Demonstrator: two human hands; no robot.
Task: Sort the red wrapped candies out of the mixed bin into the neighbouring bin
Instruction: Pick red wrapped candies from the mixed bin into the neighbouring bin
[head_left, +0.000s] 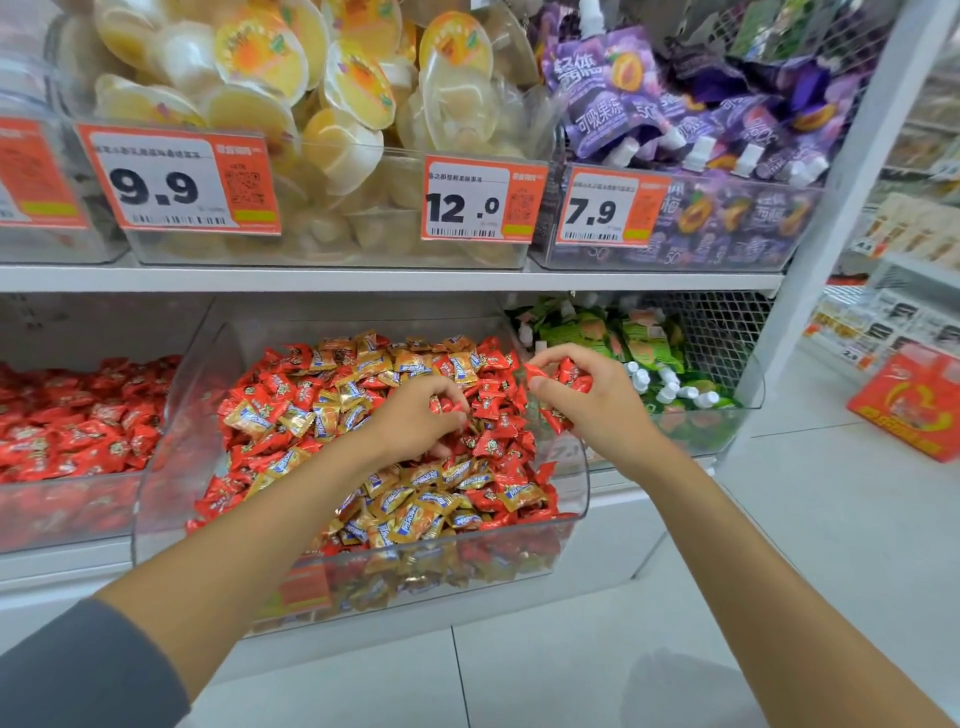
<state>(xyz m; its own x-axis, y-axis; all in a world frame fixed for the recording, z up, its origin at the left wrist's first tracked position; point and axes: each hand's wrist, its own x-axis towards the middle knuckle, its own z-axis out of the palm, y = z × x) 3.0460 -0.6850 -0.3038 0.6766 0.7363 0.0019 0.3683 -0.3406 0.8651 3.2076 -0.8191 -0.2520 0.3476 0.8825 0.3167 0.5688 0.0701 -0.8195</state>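
Head view: white shelf (363, 280) carries clear bins (171, 415) above pale floor tiles (831, 519).

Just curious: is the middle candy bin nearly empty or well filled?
Well filled: red and gold candies pile to the front rim of the bin.

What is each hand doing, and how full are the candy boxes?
left hand: down in the mixed bin, fingers curled round red candies.
right hand: raised near the bin's right wall, holding several red candies.
mixed bin: nearly full, red and gold candies jumbled together.
red bin: on the left, holds only red candies.
jelly cup bin: piled above its rim.
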